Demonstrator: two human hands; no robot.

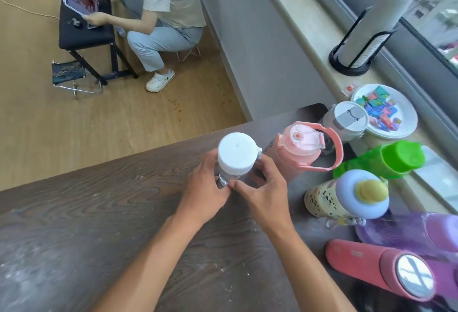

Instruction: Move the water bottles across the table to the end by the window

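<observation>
A clear bottle with a white lid [237, 153] stands upright on the dark wood table [99, 212]. My left hand [207, 187] and my right hand [262, 192] wrap its body from both sides, fingertips touching in front. To its right, by the window, stand several bottles: a pink jug with a handle [301, 148], a grey-lidded white one [347, 119], a green one [386, 160], a cream one with a lilac cap [347, 195], a purple one [421, 232] and a red-pink flask [381, 267].
On the windowsill sit a white plate of coloured pieces [406, 115] and a stack of paper cups in a black holder [366, 29]. A person [161, 9] crouches on the floor beyond the table's far edge beside a black bench [84, 29].
</observation>
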